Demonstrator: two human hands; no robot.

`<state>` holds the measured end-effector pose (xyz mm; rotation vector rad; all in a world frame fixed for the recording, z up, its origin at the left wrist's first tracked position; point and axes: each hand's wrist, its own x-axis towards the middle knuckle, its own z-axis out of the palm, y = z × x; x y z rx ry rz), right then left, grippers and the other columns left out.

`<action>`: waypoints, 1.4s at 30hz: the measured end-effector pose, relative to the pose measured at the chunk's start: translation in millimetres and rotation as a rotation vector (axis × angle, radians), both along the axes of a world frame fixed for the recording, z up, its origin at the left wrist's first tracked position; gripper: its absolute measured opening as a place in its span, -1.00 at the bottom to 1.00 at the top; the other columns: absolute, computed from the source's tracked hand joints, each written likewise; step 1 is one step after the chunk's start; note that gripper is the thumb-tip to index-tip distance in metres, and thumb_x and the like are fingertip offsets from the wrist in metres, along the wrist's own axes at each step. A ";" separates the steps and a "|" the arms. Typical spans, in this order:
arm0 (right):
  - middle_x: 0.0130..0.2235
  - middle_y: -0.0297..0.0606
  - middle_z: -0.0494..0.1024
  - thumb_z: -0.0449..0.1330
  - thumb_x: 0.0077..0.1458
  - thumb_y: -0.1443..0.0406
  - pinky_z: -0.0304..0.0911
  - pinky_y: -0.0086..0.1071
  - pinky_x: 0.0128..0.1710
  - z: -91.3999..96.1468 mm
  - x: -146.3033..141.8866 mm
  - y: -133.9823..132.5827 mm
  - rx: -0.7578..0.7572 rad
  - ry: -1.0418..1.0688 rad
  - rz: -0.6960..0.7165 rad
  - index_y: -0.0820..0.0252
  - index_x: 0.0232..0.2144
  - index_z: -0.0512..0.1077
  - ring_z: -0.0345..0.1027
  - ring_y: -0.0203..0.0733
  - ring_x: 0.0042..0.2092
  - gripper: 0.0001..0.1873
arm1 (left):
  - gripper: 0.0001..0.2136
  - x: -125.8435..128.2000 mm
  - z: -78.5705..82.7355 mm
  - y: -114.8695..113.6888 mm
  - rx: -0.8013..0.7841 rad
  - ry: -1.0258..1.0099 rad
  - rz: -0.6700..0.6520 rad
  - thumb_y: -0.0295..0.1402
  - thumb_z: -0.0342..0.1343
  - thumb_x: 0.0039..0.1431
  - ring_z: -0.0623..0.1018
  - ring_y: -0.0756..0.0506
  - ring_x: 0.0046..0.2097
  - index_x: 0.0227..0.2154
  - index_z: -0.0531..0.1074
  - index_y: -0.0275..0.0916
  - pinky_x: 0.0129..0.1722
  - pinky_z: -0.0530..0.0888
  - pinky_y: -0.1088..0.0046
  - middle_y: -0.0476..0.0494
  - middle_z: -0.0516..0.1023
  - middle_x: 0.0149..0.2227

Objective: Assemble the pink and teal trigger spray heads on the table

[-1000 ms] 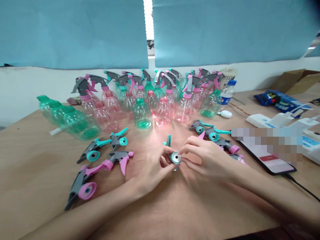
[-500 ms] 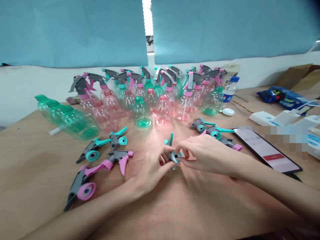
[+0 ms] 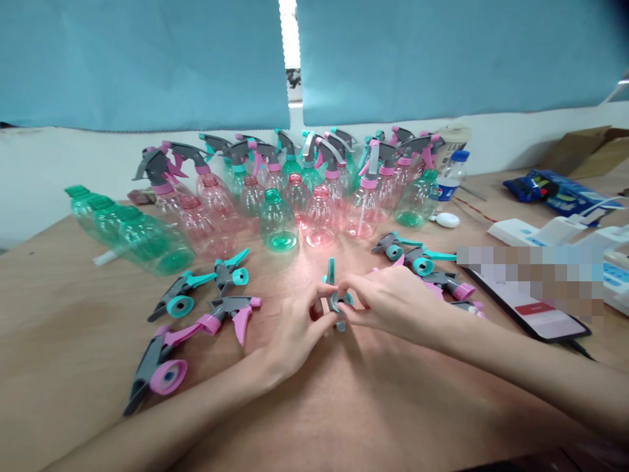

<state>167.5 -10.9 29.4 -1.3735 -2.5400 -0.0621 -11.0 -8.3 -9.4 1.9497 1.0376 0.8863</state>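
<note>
A grey and teal spray trigger head (image 3: 341, 303) is between my hands, its round collar facing up toward me and its teal lever pointing away. My left hand (image 3: 303, 321) grips it from the left with thumb and fingers. From the right, my right hand (image 3: 381, 298) pinches at the collar; whether a small part is between those fingertips is hidden. More trigger heads lie to both sides, among them a pink and grey one (image 3: 157, 373) at the left and a teal and grey one (image 3: 420, 261) at the right.
Green bottles (image 3: 279, 223) and pink bottles (image 3: 322, 219) stand in a group behind my hands, many with trigger heads on. Several green bottles (image 3: 152, 239) lean in a row at the left. A phone (image 3: 531, 301), power strip (image 3: 521, 233) and blue packet (image 3: 565, 193) lie at the right.
My right hand has shifted slightly left, its fingertips now closer over the collar. The spray head has turned a little, its lever pointing straighter away from me.
</note>
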 end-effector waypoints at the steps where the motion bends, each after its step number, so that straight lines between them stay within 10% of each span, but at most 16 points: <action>1: -0.60 -0.34 0.44 0.12 0.08 0.27 -0.19 -0.42 -0.57 -1.7 0.4 -0.6 0.018 0.022 -0.026 0.25 -0.40 0.46 0.31 -0.28 -0.55 -0.83 | -0.80 0.0 0.2 -0.2 0.004 0.012 0.009 -0.53 0.11 0.07 0.33 0.06 -0.57 -0.22 0.39 -0.23 -0.54 0.25 0.58 0.16 0.31 -0.62; 7: -0.61 -0.46 0.39 0.16 0.10 0.31 -0.09 -0.50 -0.56 16.5 17.2 0.5 -0.214 0.065 0.138 0.11 -0.35 0.48 0.21 -0.37 -0.57 -0.91 | -0.80 1.2 1.6 -1.8 -0.004 0.045 -0.054 -0.47 0.17 0.10 0.37 0.06 -0.55 -0.19 0.42 -0.21 -0.52 0.27 0.59 0.13 0.38 -0.59; 18: -0.46 -0.31 0.50 0.03 0.17 0.39 -0.12 -0.43 -0.53 15.0 20.8 10.9 -0.022 -0.034 0.399 0.17 -0.27 0.49 0.24 -0.35 -0.50 -0.78 | -0.81 -0.7 -0.7 0.3 -0.120 -0.009 -0.027 -0.42 0.19 0.08 0.35 0.08 -0.62 -0.21 0.41 -0.24 -0.56 0.26 0.59 0.19 0.28 -0.64; 22: -0.45 -0.34 0.50 0.02 0.15 0.37 -0.16 -0.44 -0.55 6.6 18.4 5.5 0.062 0.008 0.345 0.10 -0.09 0.43 0.22 -0.35 -0.52 -0.69 | -0.84 -0.9 0.3 -1.2 -0.081 0.016 -0.046 -0.42 0.16 0.09 0.31 0.08 -0.63 -0.24 0.40 -0.26 -0.58 0.21 0.59 0.19 0.24 -0.67; 29: -0.60 -0.42 0.42 0.12 0.07 0.34 -0.06 -0.50 -0.56 -5.7 0.6 -12.2 -0.162 0.316 -0.082 0.23 -0.42 0.39 0.22 -0.38 -0.57 -0.93 | -0.85 0.7 1.6 -3.2 -0.039 0.055 -0.037 -0.43 0.11 0.11 0.34 0.06 -0.61 -0.23 0.37 -0.24 -0.56 0.24 0.57 0.18 0.30 -0.64; 42: -0.44 -0.37 0.50 0.07 0.16 0.38 -0.09 -0.46 -0.53 -3.1 19.7 -1.1 -0.054 0.116 0.238 0.14 -0.26 0.44 0.34 -0.33 -0.44 -0.84 | -0.81 1.2 -1.6 -0.6 -0.038 0.008 -0.032 -0.41 0.21 0.06 0.44 0.03 -0.52 -0.25 0.37 -0.24 -0.52 0.34 0.56 0.10 0.42 -0.56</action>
